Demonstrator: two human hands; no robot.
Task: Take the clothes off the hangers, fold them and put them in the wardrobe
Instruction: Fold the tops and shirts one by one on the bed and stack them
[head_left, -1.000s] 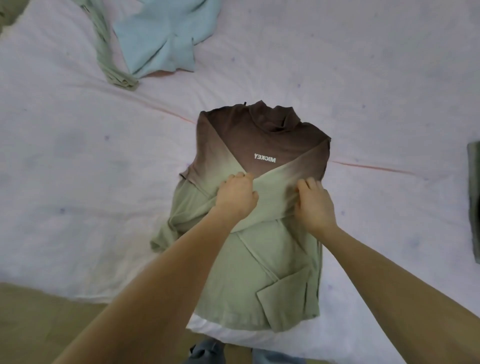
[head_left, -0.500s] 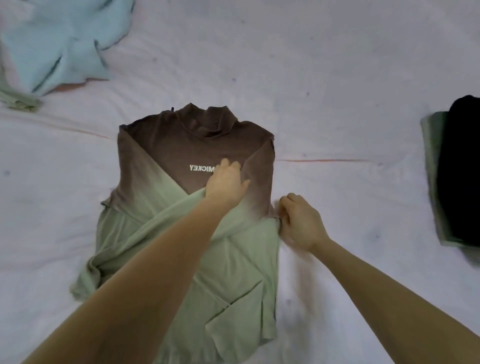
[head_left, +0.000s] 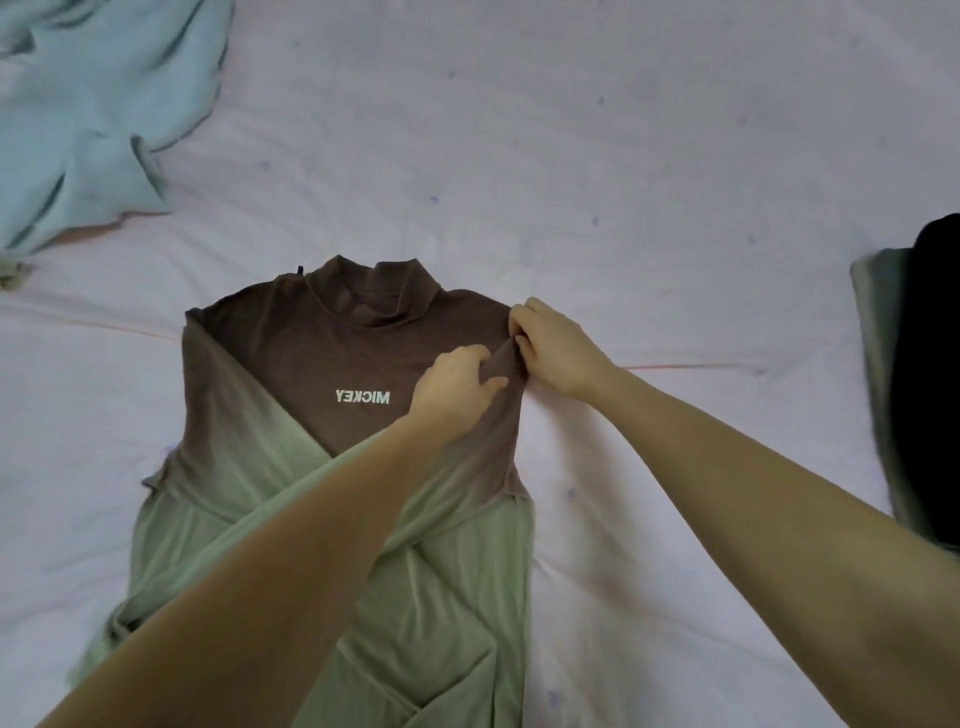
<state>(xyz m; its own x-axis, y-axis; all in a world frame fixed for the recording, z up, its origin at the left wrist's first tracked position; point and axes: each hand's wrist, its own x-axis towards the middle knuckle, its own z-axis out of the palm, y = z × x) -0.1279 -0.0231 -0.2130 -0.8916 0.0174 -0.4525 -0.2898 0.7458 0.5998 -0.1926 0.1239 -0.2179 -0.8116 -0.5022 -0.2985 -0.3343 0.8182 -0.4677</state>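
Note:
A brown-to-green high-neck top (head_left: 311, 374) with white "MICKEY" lettering lies flat on the pale pink bed sheet (head_left: 597, 156), collar pointing away from me. Both sleeves are folded across its green lower half. My left hand (head_left: 454, 389) and my right hand (head_left: 556, 348) meet at the top's right shoulder. Each pinches a ridge of brown fabric there. No hanger is in view.
A crumpled light blue garment (head_left: 88, 114) lies at the far left of the bed. A stack of folded clothes, dark green under black (head_left: 914, 389), sits at the right edge of the view.
Both hands moved up from the folded sleeve at the top's waist to its right shoulder and took hold of the fabric there. The view came closer to the top.

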